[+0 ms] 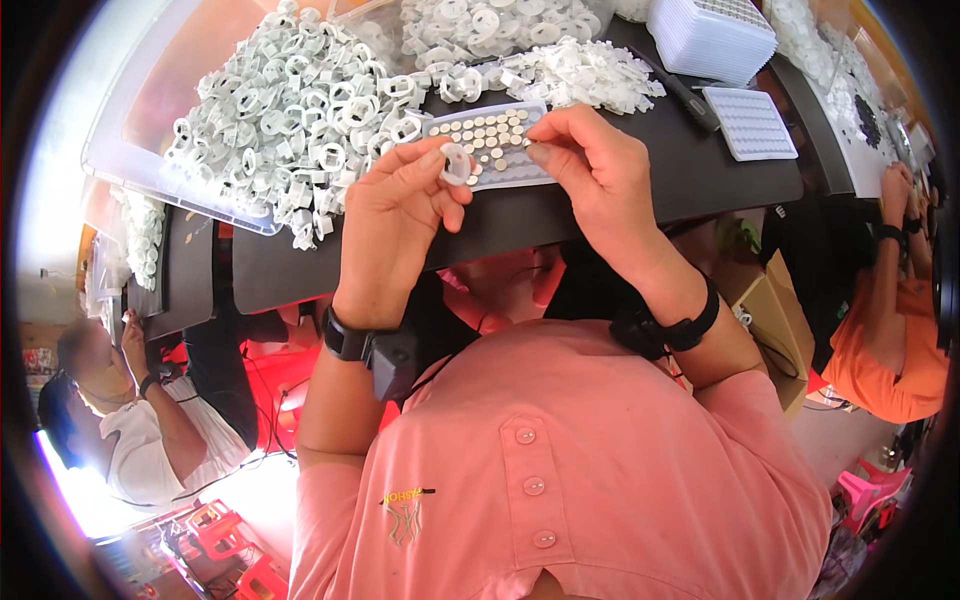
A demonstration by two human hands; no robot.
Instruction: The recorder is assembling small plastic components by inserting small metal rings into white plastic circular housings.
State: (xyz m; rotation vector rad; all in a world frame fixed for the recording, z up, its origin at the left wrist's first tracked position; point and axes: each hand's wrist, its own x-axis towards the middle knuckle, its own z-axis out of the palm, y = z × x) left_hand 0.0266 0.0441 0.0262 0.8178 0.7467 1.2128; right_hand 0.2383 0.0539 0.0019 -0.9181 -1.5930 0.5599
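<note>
My left hand (pixel 402 190) is closed, pinching a translucent white plastic ring-shaped part (pixel 456 164) between thumb and fingers. Just to its right, the thumb and forefinger of my right hand (pixel 592 160) press together on a small round button cell, mostly covered by the fingertips. Both hands hover over the near edge of a pale plastic tray (pixel 518 177). Several silvery button cells (pixel 490 122) lie in rows on that tray, and a few sit loosely toward its near side.
A large heap of white plastic parts (pixel 300 110) spills from a clear bin on the left. Flat white pieces (pixel 590 75) lie behind the tray. A stack of white trays (pixel 712 40), a black tool (pixel 682 98) and another tray (pixel 752 122) are on the right. Co-workers sit on both sides.
</note>
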